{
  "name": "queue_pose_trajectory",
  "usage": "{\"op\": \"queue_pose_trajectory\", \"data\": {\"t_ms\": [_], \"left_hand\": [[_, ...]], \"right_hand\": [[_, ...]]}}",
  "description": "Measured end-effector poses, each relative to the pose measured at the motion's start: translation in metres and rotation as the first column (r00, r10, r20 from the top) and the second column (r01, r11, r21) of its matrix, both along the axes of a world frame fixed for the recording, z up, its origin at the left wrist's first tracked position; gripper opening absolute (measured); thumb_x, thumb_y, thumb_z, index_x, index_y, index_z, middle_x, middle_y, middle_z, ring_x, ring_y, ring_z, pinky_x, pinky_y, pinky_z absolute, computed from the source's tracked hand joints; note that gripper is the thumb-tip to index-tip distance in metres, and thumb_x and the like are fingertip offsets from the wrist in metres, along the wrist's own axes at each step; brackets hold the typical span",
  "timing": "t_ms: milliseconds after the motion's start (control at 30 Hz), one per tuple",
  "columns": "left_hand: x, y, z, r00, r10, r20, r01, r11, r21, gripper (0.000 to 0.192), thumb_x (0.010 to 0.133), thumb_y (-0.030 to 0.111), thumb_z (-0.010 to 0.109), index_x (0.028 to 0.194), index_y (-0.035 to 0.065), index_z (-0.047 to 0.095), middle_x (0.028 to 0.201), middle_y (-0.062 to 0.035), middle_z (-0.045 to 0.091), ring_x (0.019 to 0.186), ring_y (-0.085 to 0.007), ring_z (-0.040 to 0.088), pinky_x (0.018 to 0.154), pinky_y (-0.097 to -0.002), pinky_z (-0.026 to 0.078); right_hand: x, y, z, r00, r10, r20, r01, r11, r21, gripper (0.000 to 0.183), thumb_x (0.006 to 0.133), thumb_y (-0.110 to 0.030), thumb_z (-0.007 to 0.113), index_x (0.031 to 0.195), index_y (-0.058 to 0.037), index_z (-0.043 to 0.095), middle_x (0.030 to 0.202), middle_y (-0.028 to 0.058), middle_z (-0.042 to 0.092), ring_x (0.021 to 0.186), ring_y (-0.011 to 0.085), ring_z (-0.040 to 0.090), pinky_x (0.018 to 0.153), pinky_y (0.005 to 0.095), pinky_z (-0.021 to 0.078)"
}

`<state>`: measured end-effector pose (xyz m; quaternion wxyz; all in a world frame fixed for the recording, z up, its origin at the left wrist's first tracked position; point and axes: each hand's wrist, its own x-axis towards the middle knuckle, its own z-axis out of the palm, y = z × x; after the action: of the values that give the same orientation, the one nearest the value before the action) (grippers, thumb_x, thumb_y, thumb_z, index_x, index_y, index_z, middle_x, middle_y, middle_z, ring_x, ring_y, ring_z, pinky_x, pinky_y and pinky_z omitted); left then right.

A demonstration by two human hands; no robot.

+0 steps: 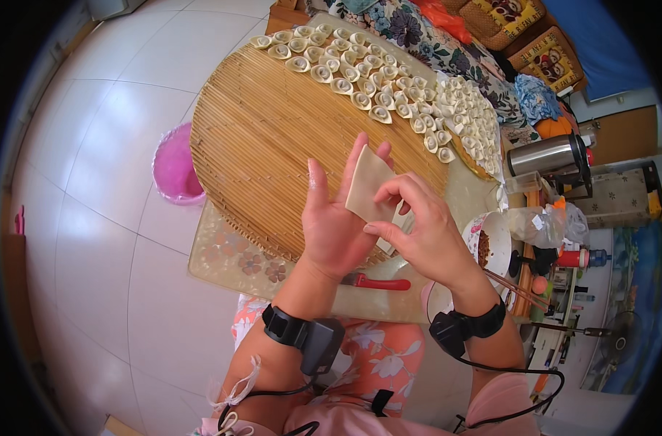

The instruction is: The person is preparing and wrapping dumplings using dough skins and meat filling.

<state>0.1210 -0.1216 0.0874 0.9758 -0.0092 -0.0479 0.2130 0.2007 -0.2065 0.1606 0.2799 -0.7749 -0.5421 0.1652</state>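
Note:
My left hand (336, 229) is palm up with its thumb spread, and a square dough wrapper (366, 185) rests on its fingers. Close beside the wrapper is my right hand (426, 229), thumb and index finger curled apart; whether it touches the wrapper I cannot tell. Beneath both hands lies a large round slatted tray (265, 147) with rows of folded dumplings (342, 85) along its far side. More dumplings (467, 109) crowd a second tray at the right. A white bowl (497, 245) holds brown filling (483, 249), with chopsticks (519, 289) across its near side.
A red-handled knife (383, 282) lies at the table's near edge (233, 278). A pink lined bin (178, 169) stands left on the tiled floor. At the right are a steel thermos jug (546, 155), a clear cup (522, 182) and plastic bags (538, 226).

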Motion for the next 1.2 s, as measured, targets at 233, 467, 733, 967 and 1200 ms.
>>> {"op": "queue_pose_trajectory", "data": {"t_ms": [233, 467, 733, 967, 1200], "left_hand": [[-0.003, 0.001, 0.004, 0.995, 0.006, -0.097, -0.003, 1.000, 0.030, 0.075, 0.088, 0.066, 0.020, 0.145, 0.0164, 0.016, 0.147, -0.0086, 0.021, 0.131, -0.0260, 0.027, 0.110, -0.0410, 0.018], [-0.005, 0.001, 0.004, 0.985, 0.048, -0.164, -0.030, 0.994, 0.109, 0.073, 0.089, 0.065, 0.019, 0.145, 0.0181, 0.015, 0.148, -0.0038, 0.019, 0.129, -0.0229, 0.027, 0.110, -0.0391, 0.016], [-0.004, 0.001, 0.003, 0.989, 0.008, -0.146, 0.003, 0.997, 0.074, 0.073, 0.089, 0.064, 0.020, 0.145, 0.0172, 0.018, 0.145, -0.0040, 0.025, 0.125, -0.0234, 0.032, 0.107, -0.0404, 0.020], [-0.002, 0.000, -0.001, 0.990, 0.002, -0.138, 0.009, 0.997, 0.079, 0.072, 0.090, 0.063, 0.020, 0.144, 0.0161, 0.020, 0.144, -0.0048, 0.027, 0.125, -0.0235, 0.033, 0.105, -0.0405, 0.023], [0.000, -0.001, 0.001, 0.985, 0.030, -0.168, -0.022, 0.999, 0.049, 0.071, 0.091, 0.062, 0.021, 0.144, 0.0147, 0.021, 0.143, -0.0058, 0.029, 0.124, -0.0227, 0.035, 0.103, -0.0398, 0.027]], "right_hand": [[-0.007, 0.004, 0.000, 0.999, 0.002, 0.032, -0.002, 1.000, -0.006, 0.033, 0.069, -0.009, 0.073, 0.092, -0.0044, 0.050, 0.089, 0.0104, 0.053, 0.087, 0.0296, 0.052, 0.075, 0.0365, 0.0417], [-0.002, 0.004, -0.006, 0.999, -0.004, -0.034, 0.005, 1.000, 0.020, 0.033, 0.070, -0.010, 0.074, 0.096, -0.0036, 0.054, 0.088, 0.0053, 0.057, 0.078, 0.0175, 0.054, 0.069, 0.0278, 0.0428], [0.003, 0.002, -0.001, 0.984, -0.067, -0.168, 0.058, 0.997, -0.059, 0.025, 0.074, -0.011, 0.070, 0.092, -0.0048, 0.054, 0.090, 0.0087, 0.059, 0.084, 0.0235, 0.058, 0.071, 0.0317, 0.0440], [0.001, 0.002, -0.001, 0.997, -0.043, -0.066, 0.044, 0.999, 0.004, 0.018, 0.074, -0.009, 0.068, 0.087, -0.0053, 0.057, 0.086, 0.0073, 0.054, 0.079, 0.0225, 0.056, 0.068, 0.0306, 0.0438], [-0.004, 0.001, -0.007, 1.000, -0.014, -0.017, 0.016, 0.995, 0.095, 0.011, 0.077, -0.007, 0.065, 0.083, -0.0038, 0.057, 0.085, 0.0074, 0.053, 0.078, 0.0210, 0.055, 0.067, 0.0299, 0.0439]]}}
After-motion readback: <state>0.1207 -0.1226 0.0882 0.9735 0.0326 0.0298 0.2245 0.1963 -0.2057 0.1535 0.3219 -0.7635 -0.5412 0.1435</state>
